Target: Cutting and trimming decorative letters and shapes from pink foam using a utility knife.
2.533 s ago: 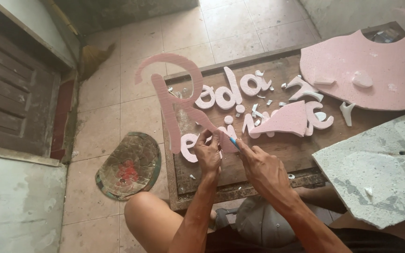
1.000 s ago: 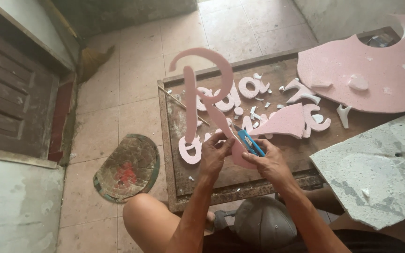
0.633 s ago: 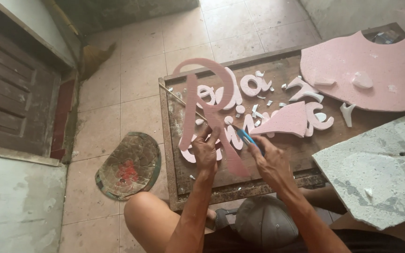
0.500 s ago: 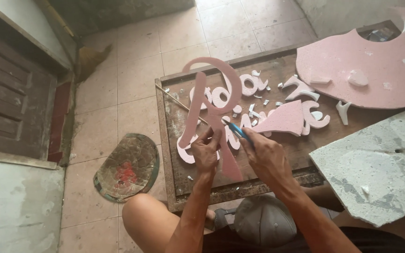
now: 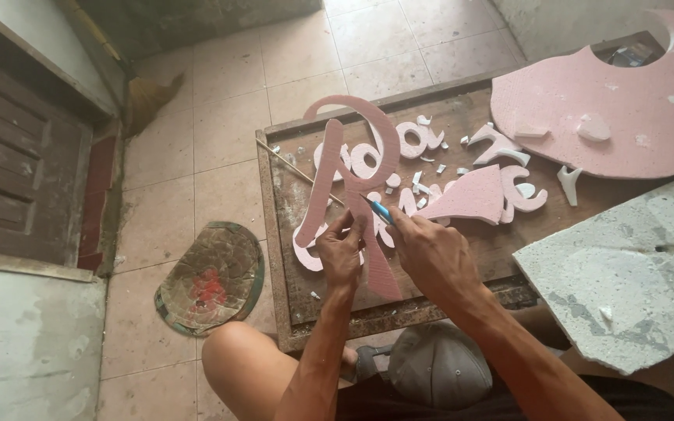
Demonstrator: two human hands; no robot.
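The left hand gripped the large pink foam letter near its middle, fingers pinched tight around the foam, and the letter stood tilted above the wooden board, its loop rising toward twelve o'clock. At about two o'clock from that hand the right hand had its fingers closed on a blue-handled knife, the tip touching the letter's edge. Smaller pink letters lay on the board at two o'clock, a big pink foam sheet beyond them, and a worn round mat sat on the tiled floor at nine o'clock
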